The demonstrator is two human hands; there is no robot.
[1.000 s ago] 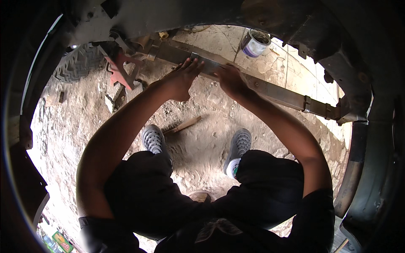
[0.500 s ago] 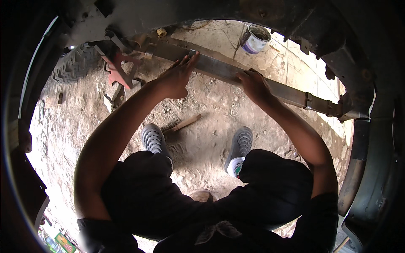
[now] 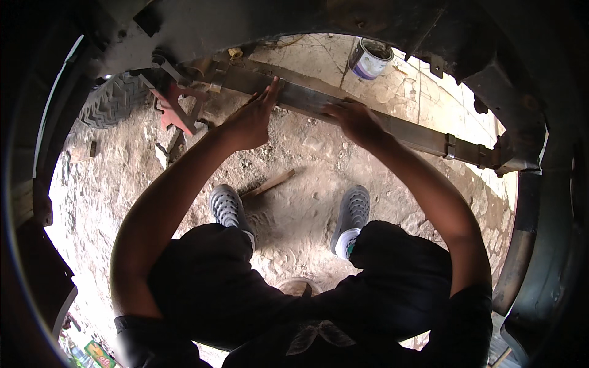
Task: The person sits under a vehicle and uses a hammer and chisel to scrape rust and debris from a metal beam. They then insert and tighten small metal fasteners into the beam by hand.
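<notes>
A long layered steel bar with clamps (image 3: 417,132), like a leaf spring, runs across the upper middle, sloping down toward the right. My left hand (image 3: 251,122) reaches to it with fingers stretched out, fingertips on the bar by a clamp near its middle. Farther right along the same bar is my right hand (image 3: 359,122), its slightly blurred fingers extended leftward on the metal. Neither hand shows anything held. My forearms come up from below, either side of my bent knees and grey perforated shoes.
A dark metal vehicle frame (image 3: 264,15) arches overhead and down both sides. A red stand (image 3: 172,104) and treaded tire (image 3: 113,101) sit upper left, a paint can (image 3: 370,61) beyond the bar. A wooden stick (image 3: 270,183) lies on the rough ground between my feet.
My right hand moved right along the bar, then slightly back left, its fingers now straighter. My left hand stayed by the clamp, shifting only slightly.
</notes>
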